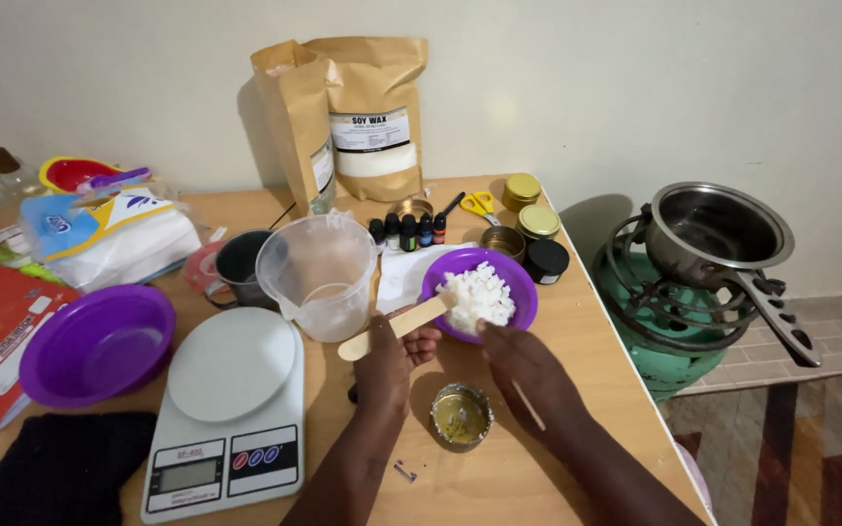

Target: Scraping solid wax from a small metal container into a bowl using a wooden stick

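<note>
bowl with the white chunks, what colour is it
Purple; the bowl shows best in the head view, beside the right hand.

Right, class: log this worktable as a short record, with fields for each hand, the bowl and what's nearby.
left hand: holds a flat wooden stick, its tip at the white chunks
right hand: at the near rim of the purple bowl
bowl contents: white chunks
near the hands: small open tin, clear jug, kitchen scale

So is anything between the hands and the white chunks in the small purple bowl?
Nothing visible. The left hand holds a wooden stick whose tip reaches the white chunks; the right hand is at the purple bowl rim.
</note>
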